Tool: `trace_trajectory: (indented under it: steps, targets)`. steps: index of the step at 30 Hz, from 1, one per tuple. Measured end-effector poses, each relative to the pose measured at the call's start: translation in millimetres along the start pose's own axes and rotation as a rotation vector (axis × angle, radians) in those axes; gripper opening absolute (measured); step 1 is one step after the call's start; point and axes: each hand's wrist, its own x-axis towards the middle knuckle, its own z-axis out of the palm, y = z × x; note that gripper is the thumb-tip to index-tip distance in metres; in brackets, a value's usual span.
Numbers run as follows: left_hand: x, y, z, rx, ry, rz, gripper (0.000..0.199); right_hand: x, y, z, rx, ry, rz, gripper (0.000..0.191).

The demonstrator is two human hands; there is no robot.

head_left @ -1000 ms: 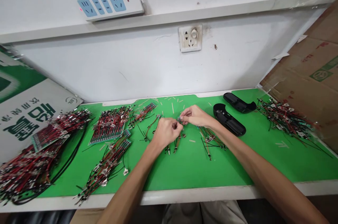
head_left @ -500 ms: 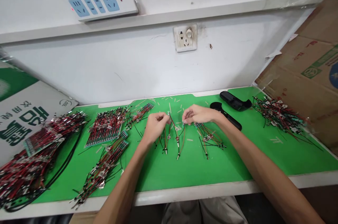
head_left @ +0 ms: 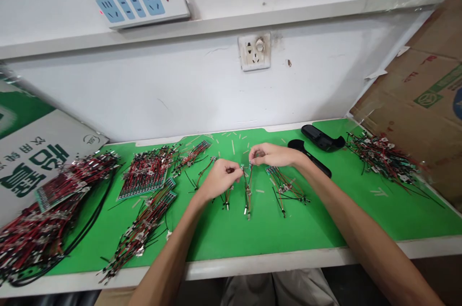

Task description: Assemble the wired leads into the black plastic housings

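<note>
Two hands (head_left: 220,180) pinching wire (head_left: 247,185), green mat edge (head_left: 274,254)

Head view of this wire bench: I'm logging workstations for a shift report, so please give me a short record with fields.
Left hand: left hand, fingers at the top of a hanging wire lead
Right hand: right hand, fingertips at the same lead's top end
Surface: green mat
Beside hands: red-and-black wire bundles, black plastic pieces
Wall: power strip
</note>
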Motion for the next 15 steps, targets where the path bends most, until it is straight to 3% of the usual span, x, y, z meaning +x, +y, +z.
trace_trajectory:
  steps: [4, 11, 15]
  targets:
    - [-2, 3, 4.5, 0.018, -0.066, 0.009, 0.023, 0, -1, 2, 0.099, -0.065, 0.016, 0.005]
    - [1, -2, -10.4, -0.02, 0.106, 0.043, 0.029, -1, 12, -3, 0.047, -0.043, 0.006, 0.008]
    - [1, -2, -6.3, -0.013, 0.107, 0.045, 0.03, 0, 9, -2, 0.093, -0.061, -0.024, 0.003]
